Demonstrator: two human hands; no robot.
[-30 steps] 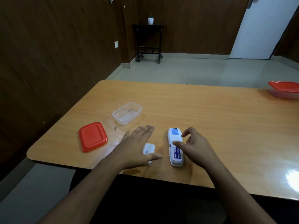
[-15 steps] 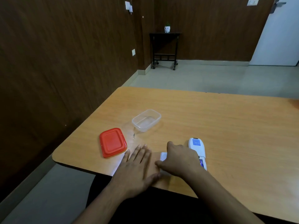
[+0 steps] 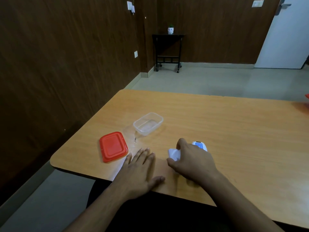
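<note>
Currently right grip (image 3: 194, 163) pinches battery cover (image 3: 173, 154) by its edges — likely light, stiff, slick; left grip (image 3: 140, 171) spread flat on desk (image 3: 234, 131).

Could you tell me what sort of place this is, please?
Probably a plain office or meeting room: a long wooden table stands on a bare floor, the walls are dark wood panelling, and a white door and a small black side table are at the far end.

Right hand (image 3: 192, 162) hides most of the remote (image 3: 199, 145); only its 12 o'clock end shows. It also covers part of the white cover (image 3: 173, 154). Red thing (image 3: 307, 96) cut off at 3 o'clock.
</note>
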